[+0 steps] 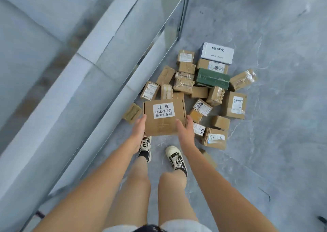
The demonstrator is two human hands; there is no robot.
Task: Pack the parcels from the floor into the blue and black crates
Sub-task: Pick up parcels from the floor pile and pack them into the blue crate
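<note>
While the left hand (139,127) grips one side of a labelled cardboard parcel (164,117) and the right hand (185,128) grips the other, holding it above the grey floor (274,152), a parcel pile (208,90) lies just beyond, right.

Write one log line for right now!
left hand: holds labelled box | right hand: holds same box | parcel pile: on floor | crates: unseen

I am holding a brown cardboard parcel (165,118), white label facing up, level above the floor; the other parcels (210,90) are lying heaped beyond it.
</note>
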